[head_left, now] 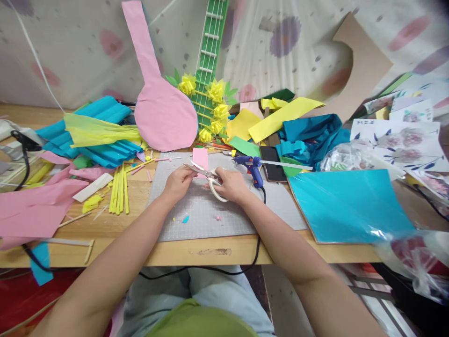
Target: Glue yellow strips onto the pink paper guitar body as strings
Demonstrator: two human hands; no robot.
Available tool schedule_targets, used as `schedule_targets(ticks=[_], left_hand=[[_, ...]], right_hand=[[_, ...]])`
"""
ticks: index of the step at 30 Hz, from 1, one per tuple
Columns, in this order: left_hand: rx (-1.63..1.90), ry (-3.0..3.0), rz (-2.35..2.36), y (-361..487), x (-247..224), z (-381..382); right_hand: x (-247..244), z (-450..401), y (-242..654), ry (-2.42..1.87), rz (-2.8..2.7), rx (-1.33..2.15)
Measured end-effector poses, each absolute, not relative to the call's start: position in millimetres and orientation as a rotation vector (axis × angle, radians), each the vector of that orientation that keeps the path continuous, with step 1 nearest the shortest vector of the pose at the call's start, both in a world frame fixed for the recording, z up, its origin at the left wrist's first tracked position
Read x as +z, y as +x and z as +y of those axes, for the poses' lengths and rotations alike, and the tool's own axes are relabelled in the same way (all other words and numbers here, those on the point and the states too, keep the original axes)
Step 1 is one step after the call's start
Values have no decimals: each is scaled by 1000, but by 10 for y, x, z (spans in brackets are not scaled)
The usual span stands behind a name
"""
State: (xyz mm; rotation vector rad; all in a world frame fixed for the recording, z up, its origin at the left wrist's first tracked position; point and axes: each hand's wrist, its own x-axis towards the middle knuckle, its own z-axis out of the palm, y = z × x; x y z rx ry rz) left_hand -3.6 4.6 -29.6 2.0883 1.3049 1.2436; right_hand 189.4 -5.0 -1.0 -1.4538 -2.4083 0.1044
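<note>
In the head view my right hand [231, 183] has its fingers in the pale handles of a pair of scissors [218, 189], whose blades point left. The fingertips of my left hand [179, 181] are pinched together beside the blade tips; whatever they hold is too small to make out. Just behind the blades, a pink paper strip [200, 158] lies on the grey cutting mat [206, 222]. To the right of my right hand rests a blue glue gun [253, 168] with a long translucent glue stick in its back, next to a dark phone [271, 161].
A pink guitar-shaped piece [166, 114] and a green one with yellow flowers [208, 70] lean at the back. Left are blue crepe paper [101, 117] and yellow sticks [119, 189]. A turquoise sheet [351, 206] lies right. The glue gun's black cord [258, 245] hangs over the front edge.
</note>
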Motion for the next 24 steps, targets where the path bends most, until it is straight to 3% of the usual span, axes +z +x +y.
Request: schedule_targets(ticks=[9,24], left_hand=[[1105,2132,1278,-28,-243,16],[1075,2145,1284,-41,-307,53]], right_hand=[[-28,22,1998,-1579,-2312,180],[56,-48,1982,-1420,-2465,273]])
